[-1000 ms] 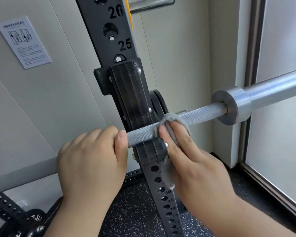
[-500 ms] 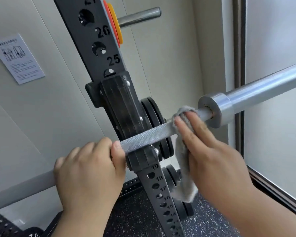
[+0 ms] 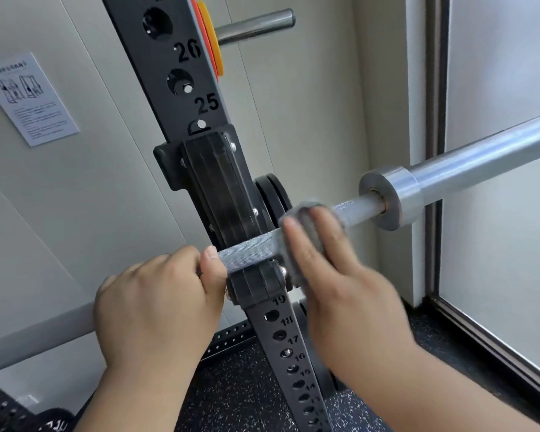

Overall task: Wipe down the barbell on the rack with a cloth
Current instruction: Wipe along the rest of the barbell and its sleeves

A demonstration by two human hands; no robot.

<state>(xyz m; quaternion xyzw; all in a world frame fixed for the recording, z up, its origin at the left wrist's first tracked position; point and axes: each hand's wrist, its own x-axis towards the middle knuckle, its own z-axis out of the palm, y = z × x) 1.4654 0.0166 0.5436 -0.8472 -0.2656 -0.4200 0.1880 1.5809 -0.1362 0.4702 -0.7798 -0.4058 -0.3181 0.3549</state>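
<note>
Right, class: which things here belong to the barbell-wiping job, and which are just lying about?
Job: barbell, cloth, left hand gripping the barbell, right hand on the cloth, rack upright.
Lying about: wall notice, orange plate, black plates, storage peg.

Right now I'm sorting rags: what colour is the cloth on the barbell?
The cloth is grey; head view.

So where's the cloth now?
In the head view, the grey cloth drapes over the knurled steel barbell under the right hand, between the black rack hook and silver collar.
</note>
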